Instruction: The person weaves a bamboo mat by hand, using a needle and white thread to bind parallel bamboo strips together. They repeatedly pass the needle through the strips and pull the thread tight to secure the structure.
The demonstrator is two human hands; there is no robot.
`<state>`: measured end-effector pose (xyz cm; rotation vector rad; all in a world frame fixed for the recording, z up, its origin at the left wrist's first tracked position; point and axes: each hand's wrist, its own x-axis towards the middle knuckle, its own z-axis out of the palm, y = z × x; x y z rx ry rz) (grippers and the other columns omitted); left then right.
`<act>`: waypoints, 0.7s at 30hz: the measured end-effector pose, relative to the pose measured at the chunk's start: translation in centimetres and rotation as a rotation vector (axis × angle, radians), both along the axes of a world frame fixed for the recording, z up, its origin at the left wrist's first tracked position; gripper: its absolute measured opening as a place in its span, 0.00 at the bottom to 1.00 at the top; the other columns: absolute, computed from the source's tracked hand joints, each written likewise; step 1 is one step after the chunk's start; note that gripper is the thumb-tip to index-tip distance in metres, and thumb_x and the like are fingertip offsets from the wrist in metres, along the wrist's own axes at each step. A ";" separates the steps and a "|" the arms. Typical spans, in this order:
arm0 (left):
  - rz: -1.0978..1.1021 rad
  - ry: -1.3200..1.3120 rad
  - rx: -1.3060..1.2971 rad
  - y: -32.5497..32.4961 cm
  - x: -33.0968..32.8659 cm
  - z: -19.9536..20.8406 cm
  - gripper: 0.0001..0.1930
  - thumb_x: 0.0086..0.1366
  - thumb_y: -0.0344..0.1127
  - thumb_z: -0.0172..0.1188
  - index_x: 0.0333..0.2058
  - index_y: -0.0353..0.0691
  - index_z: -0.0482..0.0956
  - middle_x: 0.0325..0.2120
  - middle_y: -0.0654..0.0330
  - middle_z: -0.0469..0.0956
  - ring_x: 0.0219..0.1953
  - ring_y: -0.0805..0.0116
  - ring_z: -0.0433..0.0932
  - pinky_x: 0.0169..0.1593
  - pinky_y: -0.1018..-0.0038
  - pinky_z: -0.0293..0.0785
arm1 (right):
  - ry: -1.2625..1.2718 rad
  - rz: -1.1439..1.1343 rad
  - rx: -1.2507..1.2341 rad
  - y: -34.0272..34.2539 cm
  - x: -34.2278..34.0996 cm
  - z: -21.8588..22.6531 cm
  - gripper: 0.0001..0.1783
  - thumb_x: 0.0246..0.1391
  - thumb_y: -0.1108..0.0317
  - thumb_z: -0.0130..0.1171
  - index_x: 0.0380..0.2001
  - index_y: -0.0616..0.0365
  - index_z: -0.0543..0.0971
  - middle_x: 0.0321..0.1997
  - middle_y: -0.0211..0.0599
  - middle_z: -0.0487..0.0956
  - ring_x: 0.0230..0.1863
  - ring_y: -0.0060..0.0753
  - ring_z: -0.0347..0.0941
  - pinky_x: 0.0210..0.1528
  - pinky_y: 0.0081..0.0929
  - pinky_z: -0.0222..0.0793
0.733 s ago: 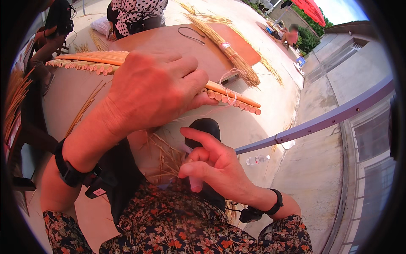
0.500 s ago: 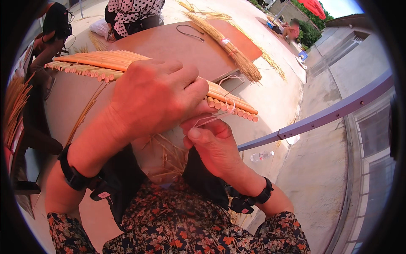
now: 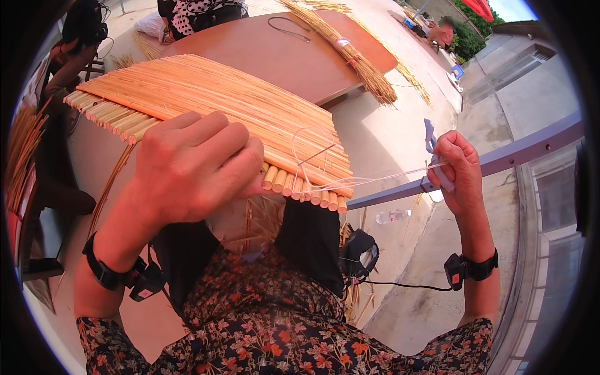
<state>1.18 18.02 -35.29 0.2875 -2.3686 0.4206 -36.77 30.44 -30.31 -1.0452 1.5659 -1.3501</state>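
A panel of straw stalks [image 3: 219,94] laid side by side slants in front of me, its round cut ends along the near edge. My left hand [image 3: 190,165] is closed on that near edge, fingers curled over the stalks and the thumb partly hidden. Well off to the right, my right hand [image 3: 459,172] is closed on white thread [image 3: 387,178], which stretches taut back to the panel's right corner. A bluish-grey strip [image 3: 430,134] sticks up at the right fingers. On the panel's right part lie a loose loop of thread and a thin needle-like piece [image 3: 317,154].
Behind the panel stands a brown table [image 3: 250,56] with a tied straw bundle [image 3: 350,56] and a dark cord loop [image 3: 287,28]. A grey-purple metal bar [image 3: 500,165] crosses at right. A plastic bottle [image 3: 394,216] lies on the ground. Other people are at the back.
My right hand has moved from beside the left hand out to the right, drawing the thread straight. The panel has tilted so its top face shows, and my left hand has come lower.
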 end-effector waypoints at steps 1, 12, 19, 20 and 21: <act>-0.008 0.003 0.005 0.2 0.3 -0.3 0.13 0.53 0.44 0.66 0.29 0.41 0.78 0.23 0.65 0.71 0.25 0.68 0.75 0.27 0.72 0.70 | 0.038 0.012 0.036 -1.3 -0.1 -0.8 0.10 0.62 0.65 0.65 0.31 0.59 0.78 0.17 0.21 0.67 0.14 0.15 0.60 0.19 0.20 0.62; 0.006 0.014 0.047 1.6 1.1 -1.6 0.13 0.54 0.42 0.65 0.31 0.38 0.79 0.25 0.62 0.74 0.29 0.66 0.78 0.29 0.73 0.72 | -0.189 1.510 0.297 -1.5 9.9 5.5 0.05 0.64 0.74 0.65 0.36 0.67 0.85 0.27 0.39 0.81 0.24 0.34 0.76 0.28 0.32 0.67; 0.018 0.036 -0.019 1.1 -0.2 -1.6 0.12 0.53 0.41 0.66 0.31 0.40 0.78 0.24 0.65 0.72 0.27 0.69 0.75 0.28 0.74 0.70 | -0.648 0.929 -0.218 -2.6 13.9 8.0 0.20 0.76 0.67 0.44 0.41 0.70 0.84 0.17 0.28 0.74 0.06 0.25 0.60 0.10 0.23 0.65; 0.018 0.042 -0.017 1.1 -0.2 -1.4 0.12 0.53 0.42 0.66 0.31 0.40 0.78 0.24 0.65 0.72 0.27 0.69 0.75 0.28 0.74 0.70 | -0.653 1.082 -0.242 -5.6 12.7 9.1 0.20 0.76 0.67 0.44 0.41 0.68 0.83 0.18 0.26 0.74 0.09 0.23 0.61 0.13 0.22 0.67; 0.042 0.053 -0.056 0.6 -0.2 -1.3 0.13 0.53 0.42 0.66 0.31 0.40 0.78 0.24 0.65 0.73 0.28 0.69 0.75 0.29 0.74 0.70 | -0.653 1.236 -0.264 -8.2 12.0 10.1 0.19 0.76 0.66 0.43 0.41 0.66 0.82 0.19 0.24 0.73 0.11 0.21 0.62 0.15 0.21 0.70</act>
